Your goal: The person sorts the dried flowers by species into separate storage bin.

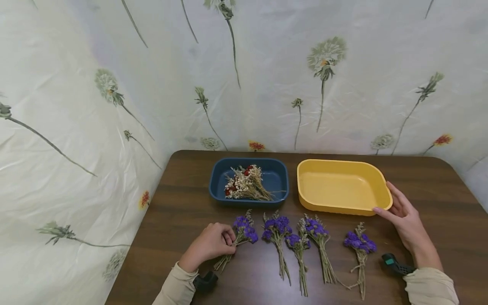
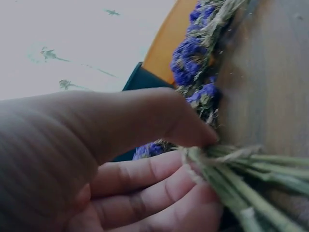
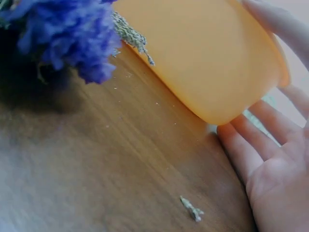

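Note:
My left hand pinches the tied stems of a bunch of dried purple flowers between thumb and fingers. Its stem ends spread out past the fingertips in the left wrist view. At the right, my right hand holds the end of a yellow tray, thumb at the near corner and fingers along the end wall. Nothing lies in this tray. Between the hands, several more purple bunches lie in a row on the table, the rightmost bunch nearest my right hand.
A dark blue tray stands left of the yellow one, holding dried cream and red flowers. The brown wooden table meets a flower-printed cloth at its back. A small plant scrap lies on the wood.

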`<action>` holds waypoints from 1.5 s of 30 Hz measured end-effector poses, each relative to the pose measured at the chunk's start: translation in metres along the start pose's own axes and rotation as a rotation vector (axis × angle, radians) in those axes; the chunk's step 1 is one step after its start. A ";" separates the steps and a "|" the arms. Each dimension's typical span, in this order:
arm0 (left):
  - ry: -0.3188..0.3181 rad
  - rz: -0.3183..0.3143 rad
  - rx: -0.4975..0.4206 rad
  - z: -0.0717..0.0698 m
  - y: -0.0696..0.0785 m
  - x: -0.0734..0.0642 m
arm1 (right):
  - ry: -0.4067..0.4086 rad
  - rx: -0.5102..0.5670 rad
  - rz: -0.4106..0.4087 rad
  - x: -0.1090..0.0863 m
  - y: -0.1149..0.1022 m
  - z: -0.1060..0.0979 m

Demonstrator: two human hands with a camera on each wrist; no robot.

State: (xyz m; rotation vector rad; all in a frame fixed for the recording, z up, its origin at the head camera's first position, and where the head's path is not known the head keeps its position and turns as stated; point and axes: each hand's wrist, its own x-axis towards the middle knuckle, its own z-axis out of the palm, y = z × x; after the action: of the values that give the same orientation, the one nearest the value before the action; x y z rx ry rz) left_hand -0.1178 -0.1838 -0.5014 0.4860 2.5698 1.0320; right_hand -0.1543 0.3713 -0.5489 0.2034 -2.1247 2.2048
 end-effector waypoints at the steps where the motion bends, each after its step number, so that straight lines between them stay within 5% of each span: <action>1: -0.014 0.002 -0.011 -0.001 0.000 0.000 | 0.002 -0.009 0.004 -0.001 0.000 -0.001; 15: -0.152 0.075 -0.255 -0.009 0.001 0.001 | 0.010 -0.022 0.020 -0.005 -0.002 -0.006; 22: -0.207 0.088 -0.362 -0.013 0.019 0.005 | 0.003 -0.006 0.015 -0.005 -0.002 -0.005; 45: -0.181 0.138 -0.463 0.001 0.081 0.072 | -0.014 -0.018 0.012 -0.001 0.000 -0.002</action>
State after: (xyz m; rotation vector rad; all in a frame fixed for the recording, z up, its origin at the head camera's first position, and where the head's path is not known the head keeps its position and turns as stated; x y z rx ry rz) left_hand -0.1665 -0.0971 -0.4565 0.6013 2.0721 1.5012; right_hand -0.1536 0.3730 -0.5487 0.2058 -2.1573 2.1966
